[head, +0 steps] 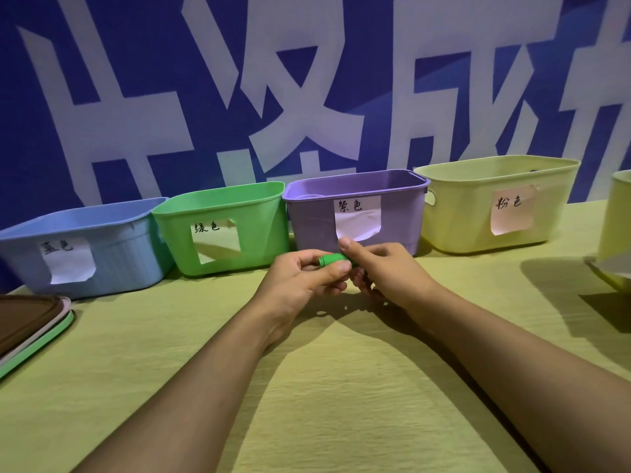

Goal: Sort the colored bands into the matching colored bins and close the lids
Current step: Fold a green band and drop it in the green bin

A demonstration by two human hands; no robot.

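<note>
A rolled green band (333, 259) is held just in front of the purple bin (317, 223), pinched by both hands. My left hand (304, 278) curls round its left part, thumb on top. My right hand (379, 268) pinches its right end with the thumb raised. In a row behind stand a blue bin (112, 254), a green bin (259, 227), the purple bin and a yellow bin (467, 206), each with a paper label and without a lid.
Stacked lids (30, 329), brown over pink and green, lie at the left table edge. Another yellow bin (618, 216) and a grey flat piece (611, 268) sit at the far right. A yellow-green cloth (307, 404) covers the table. A blue banner hangs behind.
</note>
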